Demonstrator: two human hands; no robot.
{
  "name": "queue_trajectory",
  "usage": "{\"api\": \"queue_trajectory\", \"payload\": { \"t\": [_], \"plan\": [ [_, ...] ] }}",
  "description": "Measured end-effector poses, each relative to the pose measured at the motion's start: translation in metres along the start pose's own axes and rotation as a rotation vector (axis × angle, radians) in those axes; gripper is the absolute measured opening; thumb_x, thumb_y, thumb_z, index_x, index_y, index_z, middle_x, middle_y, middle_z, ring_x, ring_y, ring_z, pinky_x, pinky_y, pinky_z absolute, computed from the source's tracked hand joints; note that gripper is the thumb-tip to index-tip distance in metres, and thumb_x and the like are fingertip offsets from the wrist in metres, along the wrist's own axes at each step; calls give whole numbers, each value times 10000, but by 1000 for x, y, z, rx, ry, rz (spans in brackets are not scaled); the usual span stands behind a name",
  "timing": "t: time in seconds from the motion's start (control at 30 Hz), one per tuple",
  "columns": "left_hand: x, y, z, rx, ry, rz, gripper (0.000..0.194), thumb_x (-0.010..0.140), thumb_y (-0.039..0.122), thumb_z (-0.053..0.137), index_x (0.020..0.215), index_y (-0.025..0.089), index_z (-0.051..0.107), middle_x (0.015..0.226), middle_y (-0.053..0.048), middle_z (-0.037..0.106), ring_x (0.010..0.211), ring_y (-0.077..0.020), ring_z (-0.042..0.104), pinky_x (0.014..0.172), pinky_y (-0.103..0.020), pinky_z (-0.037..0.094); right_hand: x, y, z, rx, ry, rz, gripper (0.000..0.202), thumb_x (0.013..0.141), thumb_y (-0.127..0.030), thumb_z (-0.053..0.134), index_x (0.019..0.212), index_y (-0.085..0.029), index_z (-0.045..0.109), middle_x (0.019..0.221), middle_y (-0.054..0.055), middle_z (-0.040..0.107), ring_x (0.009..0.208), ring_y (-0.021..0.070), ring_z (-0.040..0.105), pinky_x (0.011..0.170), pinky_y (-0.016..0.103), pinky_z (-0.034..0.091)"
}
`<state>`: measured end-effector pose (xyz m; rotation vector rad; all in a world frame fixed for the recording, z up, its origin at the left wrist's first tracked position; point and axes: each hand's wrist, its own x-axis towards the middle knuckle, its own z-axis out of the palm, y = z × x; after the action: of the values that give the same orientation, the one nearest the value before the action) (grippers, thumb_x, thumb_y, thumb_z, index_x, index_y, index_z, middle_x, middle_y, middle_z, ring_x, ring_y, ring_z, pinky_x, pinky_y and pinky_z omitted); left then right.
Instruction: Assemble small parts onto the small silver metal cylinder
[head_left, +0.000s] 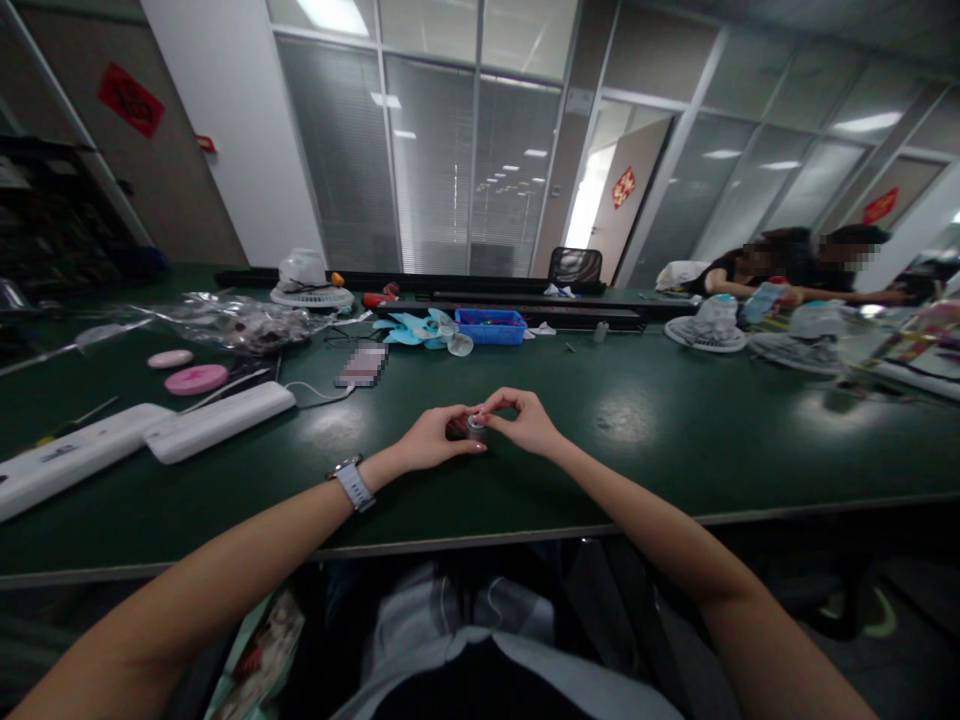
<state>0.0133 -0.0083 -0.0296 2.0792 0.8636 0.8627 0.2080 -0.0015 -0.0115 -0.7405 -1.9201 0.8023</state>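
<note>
Pointing upward, grey cylinder [475,431], axis upright, left hand [435,437] curled around it, right hand [526,422] pinching its top

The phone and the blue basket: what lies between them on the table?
Light-blue gloves and a pale, round item lie between the phone and basket, in the head view.

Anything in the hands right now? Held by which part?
A small silvery cylinder: the left hand holds it by the sides, between thumb and fingers. The right hand has fingertips at its top; whether they grip it is unclear.
</note>
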Motion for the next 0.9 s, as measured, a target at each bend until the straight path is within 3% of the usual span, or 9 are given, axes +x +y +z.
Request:
{"api": "queue_trajectory", "payload": {
  "t": [0.13, 0.33, 0.43, 0.57, 0.67, 0.9],
  "plan": [
    [0, 1, 0, 54, 13, 0, 482, 690, 406, 728, 1088, 159, 613, 936, -59, 690, 826, -185, 644, 789, -315, 506, 0, -4, 2, 13, 27, 30, 278, 735, -391, 698, 896, -176, 625, 803, 43, 712, 775, 184, 686, 758, 324, 525],
    [1, -1, 0, 77, 19, -17, 476, 692, 399, 726, 1096, 171, 617, 945, -57, 690, 848, -189, 637, 807, -316, 493, 0, -2, -1, -24, 210, 68, 288, 798, -435, 623, 933, -192, 547, 566, -23, 649, 585, 160, 658, 709, 317, 502],
    [1, 0, -1, 77, 18, -7, 471, 693, 393, 726, 1094, 173, 616, 950, -58, 688, 851, -186, 636, 810, -313, 490, -1, 0, -2, -13, 197, 50, 340, 760, -426, 663, 972, -197, 529, 640, -13, 673, 625, 161, 662, 695, 310, 505],
    [0, 2, -1, 55, 2, 9, 432, 710, 393, 713, 1062, 163, 614, 932, -58, 686, 835, -184, 639, 792, -310, 494, -3, 2, 2, -9, 77, -7, 404, 707, -380, 720, 1019, -200, 536, 835, 35, 719, 794, 181, 687, 798, 343, 509],
    [0, 2, -1, 40, -3, 12, 413, 714, 394, 709, 1036, 154, 614, 912, -58, 684, 819, -183, 641, 779, -308, 498, -3, 1, 6, -1, 41, -15, 373, 710, -366, 721, 995, -187, 559, 852, 55, 724, 828, 196, 694, 825, 363, 513],
    [0, -1, 0, 114, 34, 6, 456, 719, 392, 704, 1108, 182, 591, 998, -51, 666, 863, -182, 623, 804, -312, 483, 3, 6, -1, 79, 255, 32, 320, 700, -382, 726, 876, -191, 539, 865, 79, 735, 820, 210, 706, 757, 342, 536]
  ]
}}
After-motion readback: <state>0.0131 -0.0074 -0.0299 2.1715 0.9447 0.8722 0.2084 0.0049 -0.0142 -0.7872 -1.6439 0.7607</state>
